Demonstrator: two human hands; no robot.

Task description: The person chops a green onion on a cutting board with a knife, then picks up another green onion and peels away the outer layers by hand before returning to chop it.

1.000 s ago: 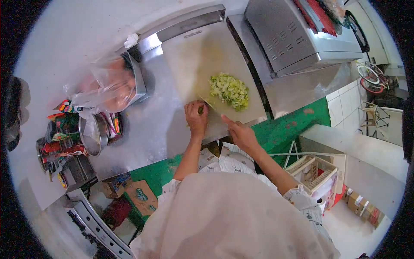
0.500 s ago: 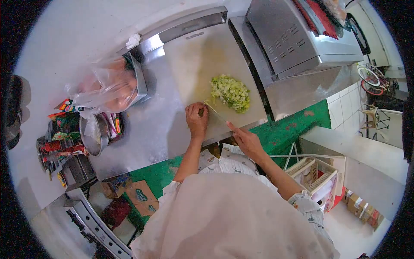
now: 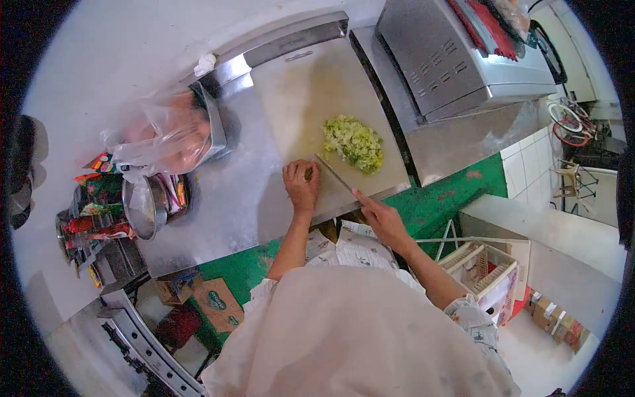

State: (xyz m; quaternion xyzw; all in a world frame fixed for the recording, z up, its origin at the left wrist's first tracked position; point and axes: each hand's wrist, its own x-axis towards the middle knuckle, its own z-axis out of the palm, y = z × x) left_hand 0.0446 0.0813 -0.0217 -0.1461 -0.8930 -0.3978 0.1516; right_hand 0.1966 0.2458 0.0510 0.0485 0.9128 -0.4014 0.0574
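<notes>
My right hand [image 3: 385, 221] is closed around the handle of a knife [image 3: 335, 175], whose blade slants up and left over the near part of a white cutting board [image 3: 281, 86]. The blade's tip lies close beside my left hand [image 3: 302, 184]. My left fingers are curled on the board around a small piece of green vegetable [image 3: 308, 173], mostly hidden by them. A pile of finely chopped pale-green vegetable [image 3: 354, 143] lies on the board, beyond the knife and to its right.
On the left of the steel table [image 3: 225, 192] stand a metal container with a plastic bag [image 3: 175, 132], a steel bowl [image 3: 147, 206] and several colourful packets [image 3: 99, 208]. A silver appliance [image 3: 450, 66] stands at the right. Below the table is green floor [image 3: 463, 182].
The knife has turned slightly, and its blade has shifted a little to the right. My right hand has moved slightly right and down. My left hand is nearly still.
</notes>
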